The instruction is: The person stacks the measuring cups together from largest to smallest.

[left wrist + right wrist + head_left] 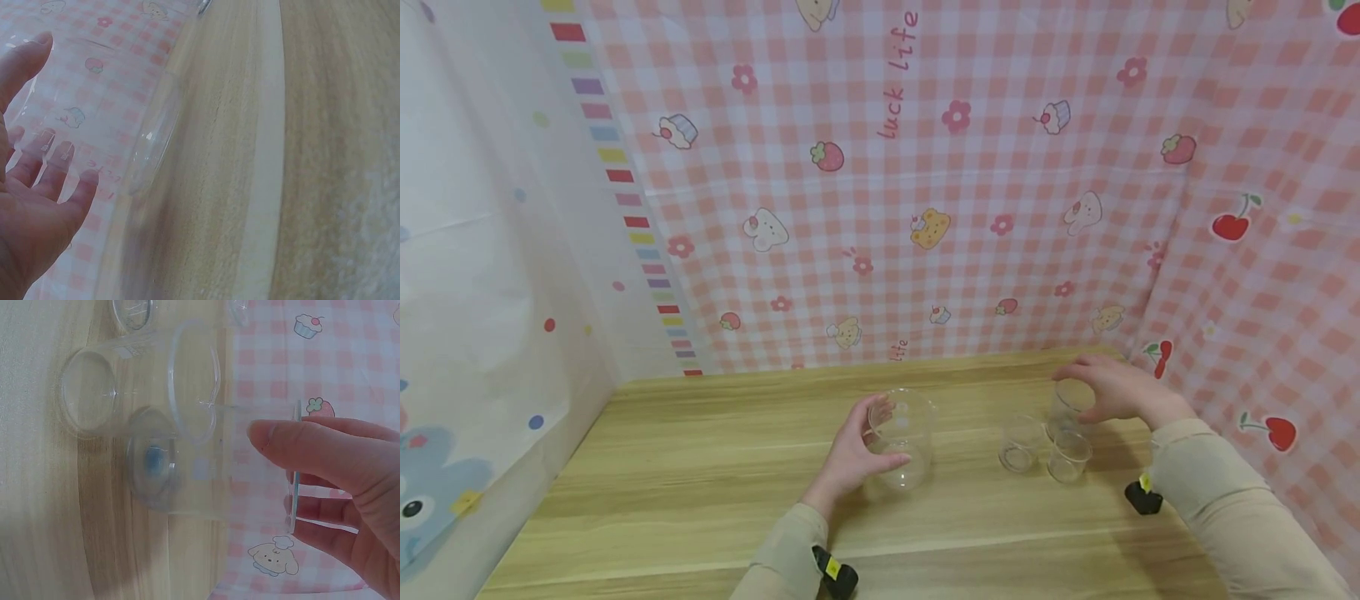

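Observation:
A large clear beaker [922,446] stands upright on the wooden table, with my left hand [848,454] gripping it from the left. The thumb lies across its near side, and the fingers [61,164] show through the clear wall in the left wrist view. To the right, my right hand [1116,392] holds a medium clear beaker [212,497] by its upper part. In the right wrist view the thumb is at the near side of the rim and the fingers are behind. Two smaller clear beakers [1020,446], [1070,460] stand upright close by.
The wood-grain table [700,500] meets a pink checked cloth [880,183] at the back. Another checked cloth with cherries [1285,333] hangs along the right side, and a white printed sheet [497,250] on the left. Black wrist cameras [842,579] sit on both sleeves.

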`<act>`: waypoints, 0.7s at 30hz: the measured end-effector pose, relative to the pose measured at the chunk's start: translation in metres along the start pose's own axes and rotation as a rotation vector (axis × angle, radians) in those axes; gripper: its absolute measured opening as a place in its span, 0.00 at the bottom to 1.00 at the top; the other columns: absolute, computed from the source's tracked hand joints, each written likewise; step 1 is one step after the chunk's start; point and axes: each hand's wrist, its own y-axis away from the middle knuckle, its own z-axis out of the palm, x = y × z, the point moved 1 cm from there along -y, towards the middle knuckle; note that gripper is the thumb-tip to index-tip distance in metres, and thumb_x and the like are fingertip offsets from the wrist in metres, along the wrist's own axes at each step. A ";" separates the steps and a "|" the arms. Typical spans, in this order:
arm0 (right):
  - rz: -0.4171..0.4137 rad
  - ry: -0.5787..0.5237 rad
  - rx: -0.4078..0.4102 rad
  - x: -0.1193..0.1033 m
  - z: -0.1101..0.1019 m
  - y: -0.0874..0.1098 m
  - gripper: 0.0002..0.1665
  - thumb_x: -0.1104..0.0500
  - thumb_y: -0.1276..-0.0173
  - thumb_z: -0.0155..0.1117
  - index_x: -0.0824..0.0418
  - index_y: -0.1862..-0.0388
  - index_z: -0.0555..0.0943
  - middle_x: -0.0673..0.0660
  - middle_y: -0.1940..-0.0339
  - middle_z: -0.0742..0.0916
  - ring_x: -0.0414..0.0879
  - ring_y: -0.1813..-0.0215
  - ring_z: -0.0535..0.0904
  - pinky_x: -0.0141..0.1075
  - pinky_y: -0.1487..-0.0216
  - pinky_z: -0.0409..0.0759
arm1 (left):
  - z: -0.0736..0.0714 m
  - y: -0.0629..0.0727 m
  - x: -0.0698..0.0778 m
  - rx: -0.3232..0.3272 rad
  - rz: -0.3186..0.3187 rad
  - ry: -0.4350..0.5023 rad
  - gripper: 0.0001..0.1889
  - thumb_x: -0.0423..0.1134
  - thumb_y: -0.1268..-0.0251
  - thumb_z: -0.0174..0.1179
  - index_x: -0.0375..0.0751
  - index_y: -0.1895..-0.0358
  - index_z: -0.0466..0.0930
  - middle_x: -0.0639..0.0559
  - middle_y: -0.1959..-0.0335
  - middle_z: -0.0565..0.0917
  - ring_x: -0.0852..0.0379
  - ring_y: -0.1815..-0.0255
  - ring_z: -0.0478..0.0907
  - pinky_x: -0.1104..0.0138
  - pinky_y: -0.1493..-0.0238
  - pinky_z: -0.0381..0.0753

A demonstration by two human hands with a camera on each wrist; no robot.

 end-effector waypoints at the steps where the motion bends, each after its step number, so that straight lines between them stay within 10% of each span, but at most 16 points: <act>1: 0.006 0.000 0.003 0.000 0.000 0.000 0.38 0.55 0.51 0.81 0.57 0.39 0.79 0.64 0.45 0.80 0.68 0.43 0.75 0.62 0.51 0.76 | 0.000 0.000 0.000 0.000 0.000 0.002 0.47 0.31 0.52 0.77 0.39 0.28 0.60 0.37 0.31 0.69 0.45 0.32 0.68 0.45 0.36 0.68; 21: 0.086 0.005 0.080 0.002 0.000 0.007 0.36 0.49 0.51 0.80 0.58 0.43 0.81 0.65 0.50 0.82 0.65 0.48 0.77 0.57 0.58 0.79 | 0.001 0.000 0.002 -0.002 -0.013 -0.013 0.47 0.29 0.52 0.76 0.39 0.28 0.60 0.39 0.31 0.70 0.45 0.31 0.68 0.45 0.37 0.69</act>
